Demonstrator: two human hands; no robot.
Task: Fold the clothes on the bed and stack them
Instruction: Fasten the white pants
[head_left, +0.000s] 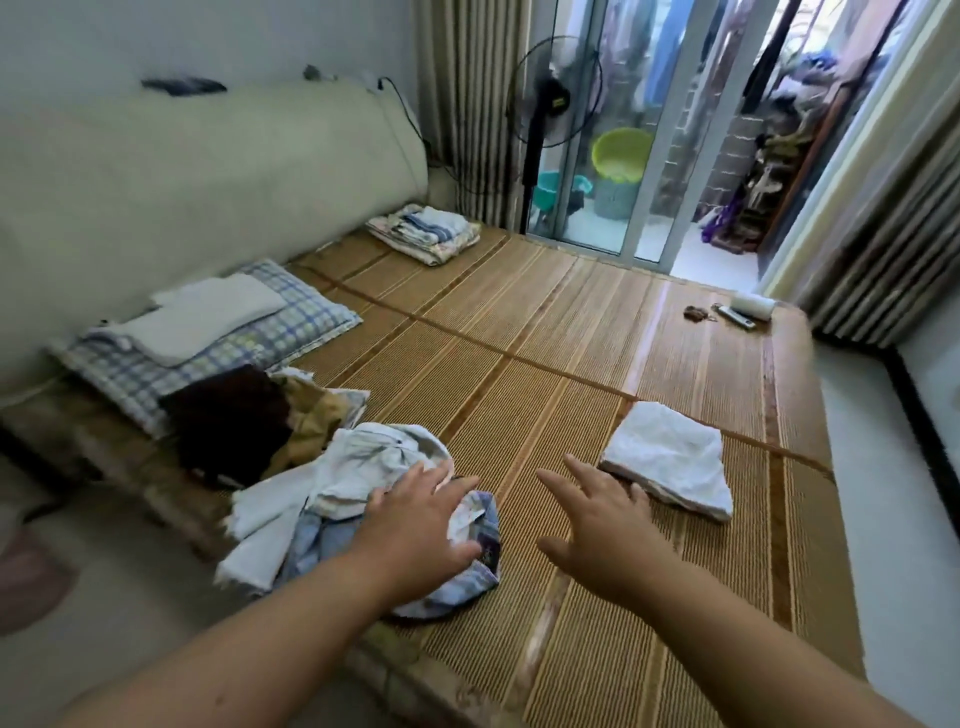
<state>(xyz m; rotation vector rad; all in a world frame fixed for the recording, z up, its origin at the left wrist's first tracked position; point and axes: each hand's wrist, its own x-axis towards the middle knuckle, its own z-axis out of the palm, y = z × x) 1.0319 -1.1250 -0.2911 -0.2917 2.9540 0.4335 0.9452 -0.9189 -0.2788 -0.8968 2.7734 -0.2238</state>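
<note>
Bed mat (519, 364): woven straw-coloured slats in fine ribs, crossed by darker brown bands that divide it into panels. It covers the whole bed top and has a slight sheen.
Headboard (208, 171): long, padded and cream, with a rounded top, set against a pale wall.
Curtains (467, 104): vertically striped beige and brown fabric hanging beside the sliding glass door (649, 130).
Fan (553, 93): black pedestal fan with a round wire cage, standing by the far bed corner in front of the glass.
Pillow (291, 332): blue-and-white checked, flat, at the headboard, with a folded off-white cloth (208, 317) on top.
Unfolded clothes (332, 478): a crumpled heap at the near left edge of the bed. White and pale blue pieces lie in front; a dark brown garment (228, 415) and a tan one are behind.
Folded white garment (670, 457): soft, slightly wrinkled and roughly square, lying flat on the mat at the near right.
Far stack (423, 234): folded floral and striped pieces at the far corner by the headboard.
Left hand (421, 525): palm down on the heap, fingers spread and straight, pressing the cloth without curling round it.
Right hand (597, 525): over the bare mat, fingers spread and holding nothing. Its fingertips are just beside the folded white garment; I cannot tell if they touch it.
Small items: a white roll (753, 306), a remote (735, 317) and a small brown object at the far right edge.
</note>
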